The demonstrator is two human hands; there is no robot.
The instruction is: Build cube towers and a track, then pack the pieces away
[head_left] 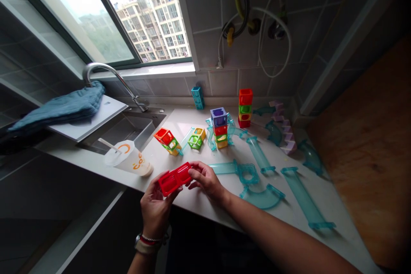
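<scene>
Just right of the drink cup [136, 162] and nearer the person, the two-section red block [175, 179] is held aloft, tilted up toward its right end; it looks like hollow, glossy plastic, so probably light, stiff, somewhat slippery and not very fragile; the rims at its two ends seem the surest places to grip, clear of the open windows; below the cup and slightly right, the left hand [156, 202] cradles the left end, thumb by the lower edge, wrist rising from beneath; farther right of the cup, the right hand [207, 181] pinches the other end, thumb bent, forearm slanting in from lower right.
</scene>
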